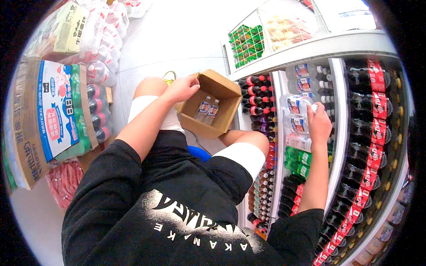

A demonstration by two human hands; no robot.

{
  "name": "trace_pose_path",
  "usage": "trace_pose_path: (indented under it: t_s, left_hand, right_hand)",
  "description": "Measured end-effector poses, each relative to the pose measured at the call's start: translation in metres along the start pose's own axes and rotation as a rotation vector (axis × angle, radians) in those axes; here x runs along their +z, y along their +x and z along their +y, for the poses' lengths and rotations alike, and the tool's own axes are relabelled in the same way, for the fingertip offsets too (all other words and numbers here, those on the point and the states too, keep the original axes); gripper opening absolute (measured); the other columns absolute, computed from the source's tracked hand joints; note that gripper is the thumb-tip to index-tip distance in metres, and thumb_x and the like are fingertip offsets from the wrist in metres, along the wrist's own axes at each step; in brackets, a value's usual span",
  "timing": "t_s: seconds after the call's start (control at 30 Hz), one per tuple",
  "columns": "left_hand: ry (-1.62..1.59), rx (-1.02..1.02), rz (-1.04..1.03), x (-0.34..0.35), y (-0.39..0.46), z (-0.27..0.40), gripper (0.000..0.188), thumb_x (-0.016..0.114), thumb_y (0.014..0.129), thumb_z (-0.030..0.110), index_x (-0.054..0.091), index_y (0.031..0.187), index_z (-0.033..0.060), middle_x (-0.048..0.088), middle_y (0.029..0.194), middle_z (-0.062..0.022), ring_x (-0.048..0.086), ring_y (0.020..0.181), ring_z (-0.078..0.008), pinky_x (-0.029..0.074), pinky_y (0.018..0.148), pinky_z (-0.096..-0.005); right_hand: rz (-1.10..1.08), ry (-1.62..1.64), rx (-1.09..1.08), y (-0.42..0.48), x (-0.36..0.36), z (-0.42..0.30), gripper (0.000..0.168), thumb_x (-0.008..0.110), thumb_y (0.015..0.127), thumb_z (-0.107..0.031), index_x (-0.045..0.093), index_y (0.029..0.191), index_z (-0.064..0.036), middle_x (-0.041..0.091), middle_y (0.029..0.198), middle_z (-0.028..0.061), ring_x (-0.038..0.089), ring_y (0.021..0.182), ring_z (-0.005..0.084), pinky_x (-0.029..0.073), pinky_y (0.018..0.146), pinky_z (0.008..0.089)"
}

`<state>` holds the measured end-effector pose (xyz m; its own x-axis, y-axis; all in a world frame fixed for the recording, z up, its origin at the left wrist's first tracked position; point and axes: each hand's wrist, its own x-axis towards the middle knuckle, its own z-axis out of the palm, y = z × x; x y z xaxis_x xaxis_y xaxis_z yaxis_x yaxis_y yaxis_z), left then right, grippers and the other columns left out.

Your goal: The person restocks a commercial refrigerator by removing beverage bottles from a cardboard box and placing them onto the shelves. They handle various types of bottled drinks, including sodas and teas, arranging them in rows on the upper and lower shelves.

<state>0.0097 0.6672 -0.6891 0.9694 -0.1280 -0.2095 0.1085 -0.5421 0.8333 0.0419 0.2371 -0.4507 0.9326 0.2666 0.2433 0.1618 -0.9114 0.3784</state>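
Note:
My right hand has its fingers closed round the white cap of a clear plastic bottle with a blue and white label, at the shelf on the right. More clear bottles of the same look lie beside it, above and below. My left hand is at the upper left edge of an open cardboard box; whether its fingers touch the flap I cannot tell. Inside the box, two clear labelled bottles stand side by side. The box rests between my knees.
Shelves of dark cola bottles with red labels run down the right. Green soda bottles share the shelf with the clear ones. A wire basket of green packets is above. Stacked bottle packs and cartons line the left.

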Motion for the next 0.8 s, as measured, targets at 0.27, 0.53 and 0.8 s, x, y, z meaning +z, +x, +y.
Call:
trace_pose_path:
  t_s: [0.27, 0.53, 0.8]
  left_hand:
    - [-0.045, 0.117, -0.082, -0.014, -0.014, 0.019, 0.044, 0.069, 0.085, 0.034, 0.063, 0.113, -0.0002, 0.072, 0.094, -0.0177, 0.070, 0.089, -0.0305, 0.055, 0.080, -0.0394]
    - [-0.077, 0.816, -0.254, 0.015, -0.079, 0.096, 0.098, 0.088, 0.060, 0.039, 0.043, 0.139, 0.0004, 0.055, 0.131, -0.0219, 0.057, 0.118, -0.0402, 0.047, 0.099, -0.0464]
    - [-0.300, 0.671, -0.496, 0.054, -0.110, 0.124, 0.074, 0.087, 0.062, 0.031, 0.052, 0.123, 0.0084, 0.066, 0.107, -0.0171, 0.063, 0.101, -0.0393, 0.052, 0.085, -0.0454]
  right_hand:
    - [0.039, 0.258, -0.289, -0.017, -0.047, -0.077, 0.036, 0.073, 0.084, -0.036, 0.059, 0.107, -0.012, 0.066, 0.083, 0.0116, 0.066, 0.072, 0.0313, 0.052, 0.060, 0.0424]
    - [-0.137, 0.567, -0.606, -0.068, -0.066, -0.160, 0.043, 0.078, 0.077, -0.036, 0.058, 0.101, -0.008, 0.060, 0.077, 0.0082, 0.061, 0.066, 0.0281, 0.049, 0.054, 0.0416]
    - [-0.145, 0.626, -0.555, -0.107, -0.109, -0.154, 0.045, 0.081, 0.072, -0.036, 0.060, 0.099, -0.006, 0.057, 0.068, 0.0068, 0.055, 0.058, 0.0251, 0.043, 0.048, 0.0367]
